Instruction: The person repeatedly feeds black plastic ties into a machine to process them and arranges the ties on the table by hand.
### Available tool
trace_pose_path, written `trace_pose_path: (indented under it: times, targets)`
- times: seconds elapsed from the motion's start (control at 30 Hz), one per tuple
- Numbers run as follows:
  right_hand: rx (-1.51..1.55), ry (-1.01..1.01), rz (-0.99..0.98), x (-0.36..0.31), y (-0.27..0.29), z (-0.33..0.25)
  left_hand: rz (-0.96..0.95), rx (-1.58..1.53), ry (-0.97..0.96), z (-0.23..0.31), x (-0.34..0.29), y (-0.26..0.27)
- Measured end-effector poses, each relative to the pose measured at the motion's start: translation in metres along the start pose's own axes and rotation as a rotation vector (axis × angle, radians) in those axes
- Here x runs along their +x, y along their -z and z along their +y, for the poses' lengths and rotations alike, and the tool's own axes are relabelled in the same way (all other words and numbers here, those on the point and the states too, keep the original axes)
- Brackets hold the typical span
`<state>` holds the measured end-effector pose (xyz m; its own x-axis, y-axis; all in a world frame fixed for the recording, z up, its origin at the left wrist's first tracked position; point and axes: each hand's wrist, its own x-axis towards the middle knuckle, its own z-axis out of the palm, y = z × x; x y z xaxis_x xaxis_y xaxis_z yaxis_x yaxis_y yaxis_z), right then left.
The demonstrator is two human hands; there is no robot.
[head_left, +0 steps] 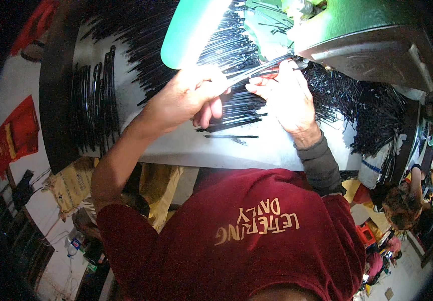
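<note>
In the head view, the left hand (189, 98) is curled shut around the near ends of a thin bundle of black metal strips (256, 70), fingers folded under and thumb on top. The right hand (286, 98), in a grey sleeve (322, 165), pinches the same bundle further along between thumb and fingertips, guiding its far end toward the base of the green machine (372, 35) at the upper right. The bundle lies slanted above the white worktable (211, 148), just over a loose heap of black strips (231, 108). A glowing green lamp shade (191, 30) hangs above the left hand, and a tangle of black wire pieces (362, 105) fills the table's right side. Curved black bands (96, 105) lie in a row at the left.

To do this well, I judge the strips should stay level and flush at their tips, the right fingertips staying clear of the machine's working point while the left keeps a steady squeeze.
</note>
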<state>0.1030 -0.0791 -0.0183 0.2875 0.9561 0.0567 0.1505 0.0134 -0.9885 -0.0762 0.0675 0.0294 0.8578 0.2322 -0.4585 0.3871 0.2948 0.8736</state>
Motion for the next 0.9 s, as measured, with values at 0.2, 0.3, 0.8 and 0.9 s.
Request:
trace_pose_path:
  times: [0.2,0.3,0.8,0.9]
  targets:
    - [1.059,-0.298,0.196,-0.014,0.011,-0.004,0.160,-0.491,-0.023,-0.019,-0.004,0.010]
    - [1.074,-0.166,0.374,-0.010,0.031,0.009,0.131,-0.681,-0.113,-0.028,0.015,-0.011]
    - [1.071,-0.078,0.535,-0.003,0.043,0.011,0.025,-1.049,-0.477,-0.020,0.092,-0.050]
    - [1.106,-0.059,0.522,-0.002,0.043,0.014,0.074,-1.039,-0.483,-0.018,0.094,-0.051]
